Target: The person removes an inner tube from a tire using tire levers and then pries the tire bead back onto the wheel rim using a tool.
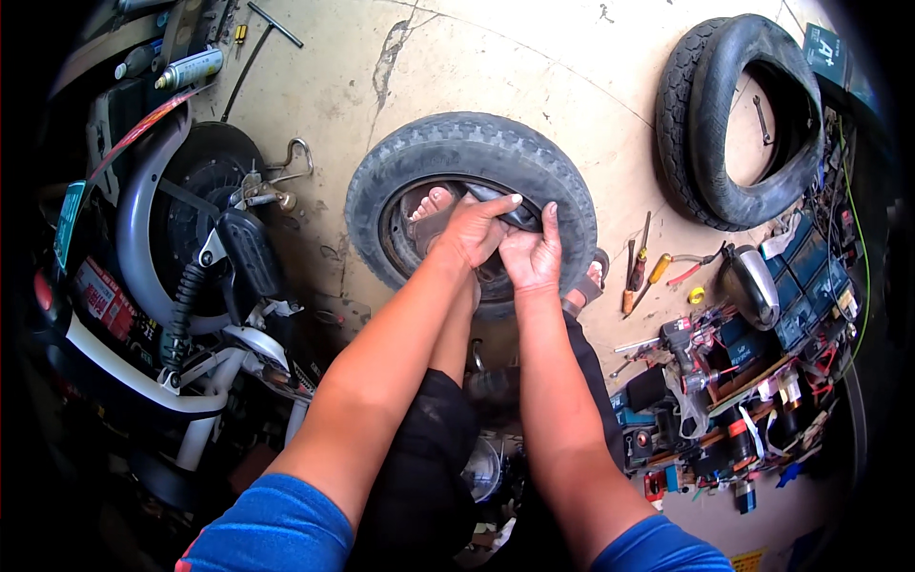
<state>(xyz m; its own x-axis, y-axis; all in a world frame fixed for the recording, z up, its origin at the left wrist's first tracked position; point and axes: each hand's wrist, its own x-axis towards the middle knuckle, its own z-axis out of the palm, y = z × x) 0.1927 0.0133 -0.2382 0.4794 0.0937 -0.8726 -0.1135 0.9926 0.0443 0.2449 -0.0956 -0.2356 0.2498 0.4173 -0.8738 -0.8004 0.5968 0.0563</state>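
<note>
A black tyre (386, 157) with a chunky tread lies on its side on the floor around a wheel rim. My left foot (431, 205), in a brown sandal, rests inside the ring; my right foot (586, 286) is outside at its right. Over the right part of the opening my left hand (472, 231) closes with its thumb stretched out to the right. Close beside it, my right hand (534, 255) is turned palm up, thumb raised, fingers curled under. Between them bulges smooth black rubber (521, 215) at the tyre's inner edge; whether it is an inner tube cannot be told.
Two loose tyres (701, 114) lie at the far right, a wrench (762, 119) inside them. Screwdrivers (658, 269), yellow tape (697, 296) and a cordless drill (681, 348) lie at the right. On the left stands a scooter (143, 219), with a spray can (189, 70) and T-handle tool (276, 26) beyond.
</note>
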